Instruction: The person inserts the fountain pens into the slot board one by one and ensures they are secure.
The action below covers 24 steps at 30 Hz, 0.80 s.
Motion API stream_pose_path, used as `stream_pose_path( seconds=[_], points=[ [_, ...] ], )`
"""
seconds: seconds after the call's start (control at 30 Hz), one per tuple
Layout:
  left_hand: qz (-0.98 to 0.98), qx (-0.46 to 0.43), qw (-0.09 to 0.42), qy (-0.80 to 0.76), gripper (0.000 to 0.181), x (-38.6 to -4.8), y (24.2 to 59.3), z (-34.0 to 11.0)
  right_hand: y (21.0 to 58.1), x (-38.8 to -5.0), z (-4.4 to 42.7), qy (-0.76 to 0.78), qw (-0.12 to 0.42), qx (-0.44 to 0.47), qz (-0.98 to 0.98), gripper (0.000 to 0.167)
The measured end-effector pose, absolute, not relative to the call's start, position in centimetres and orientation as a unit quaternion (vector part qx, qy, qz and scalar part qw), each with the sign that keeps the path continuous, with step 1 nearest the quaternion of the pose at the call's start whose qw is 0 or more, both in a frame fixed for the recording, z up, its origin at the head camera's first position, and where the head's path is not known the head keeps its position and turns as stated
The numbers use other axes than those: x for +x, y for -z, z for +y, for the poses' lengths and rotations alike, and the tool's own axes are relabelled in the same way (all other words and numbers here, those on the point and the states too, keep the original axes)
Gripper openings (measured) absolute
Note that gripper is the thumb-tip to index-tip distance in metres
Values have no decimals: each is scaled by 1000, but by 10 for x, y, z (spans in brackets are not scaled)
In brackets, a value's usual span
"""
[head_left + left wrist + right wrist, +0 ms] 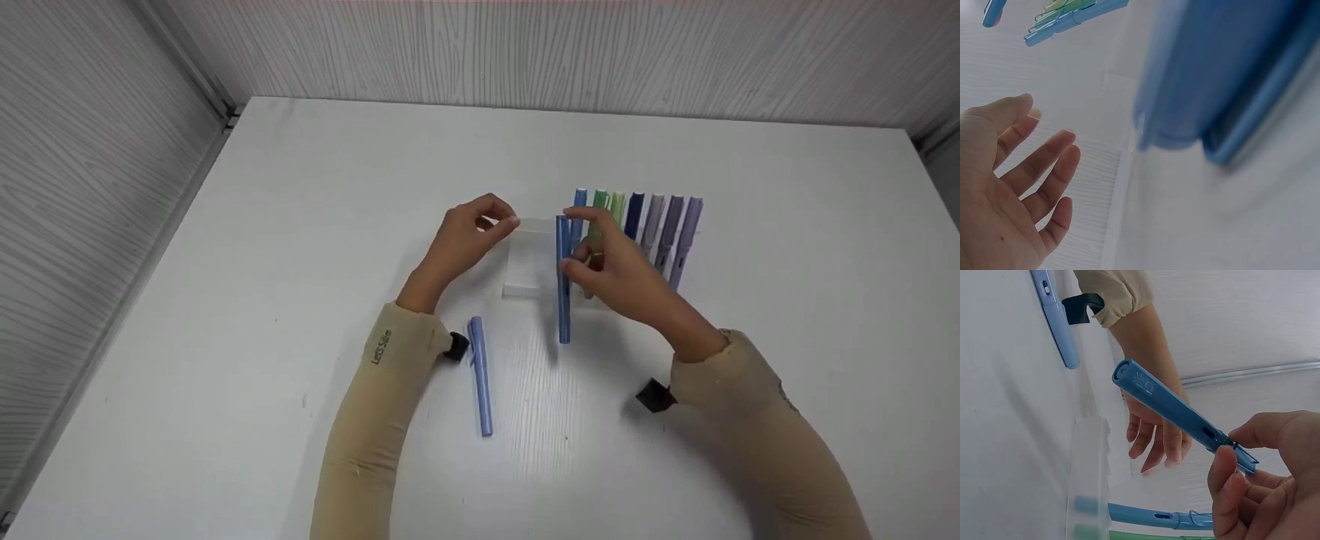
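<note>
My right hand [619, 266] holds a blue pen [564, 300] near its clip end, between thumb and fingers. The pen stands almost upright in the head view, over the left part of a clear plastic pen rack [519, 291]. At the rack's far left corner, my left hand [472, 234] pinches the edge with thumb and forefinger; its other fingers are loosely bent in the left wrist view. Several pens lie side by side in the rack, from a blue pen [1140, 514] and a green pen [601, 199] to a lilac pen [686, 240]. My right hand hides parts of some.
A light blue pen [482, 382] lies loose on the white table [225, 360], beside my left wrist; it looms large and blurred in the left wrist view. Panelled walls [525, 52] stand behind the table and at its left.
</note>
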<state>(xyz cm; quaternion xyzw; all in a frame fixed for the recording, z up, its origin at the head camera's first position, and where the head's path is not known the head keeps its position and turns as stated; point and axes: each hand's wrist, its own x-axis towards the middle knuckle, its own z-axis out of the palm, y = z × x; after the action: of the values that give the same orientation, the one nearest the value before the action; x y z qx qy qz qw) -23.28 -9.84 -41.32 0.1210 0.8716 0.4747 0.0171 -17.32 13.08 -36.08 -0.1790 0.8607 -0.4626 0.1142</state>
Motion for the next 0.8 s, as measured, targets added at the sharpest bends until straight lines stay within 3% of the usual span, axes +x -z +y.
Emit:
stream_pose_path(
  seconds=[0.8],
  points=[
    [871, 137, 7, -471, 24, -234, 415, -100, 369, -184, 116, 404, -74, -132, 902, 62]
  ],
)
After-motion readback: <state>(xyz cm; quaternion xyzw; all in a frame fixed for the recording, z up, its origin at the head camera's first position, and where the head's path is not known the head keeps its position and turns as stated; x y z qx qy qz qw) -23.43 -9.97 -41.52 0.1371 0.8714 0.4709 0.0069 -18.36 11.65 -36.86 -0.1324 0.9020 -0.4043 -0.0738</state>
